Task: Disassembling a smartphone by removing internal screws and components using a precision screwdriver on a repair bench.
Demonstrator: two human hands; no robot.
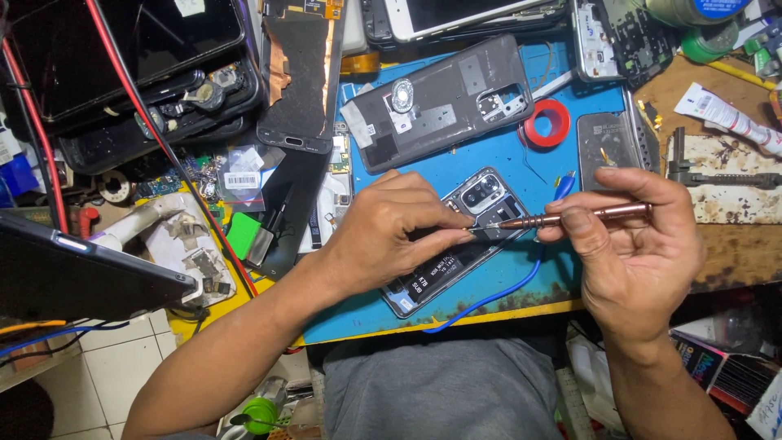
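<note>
**A phone repair bench**

I'm at a cluttered repair workshop: a blue rubber work mat (489, 163) before me, a detached grey plastic phone back cover (444, 102) at twelve o'clock, stripped black phone frames (163, 106) at ten, a red tape roll (547, 123) at one.

A small clear plastic bag with a white barcode label (242, 179) lies left of centre. A white tube with red print (727, 116) rests at right. A dark rectangular screen (155, 37) sits upper left.

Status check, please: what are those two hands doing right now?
Left hand steadies opened phone. Right hand holds screwdriver, tip on it. Nothing blocking.
</note>
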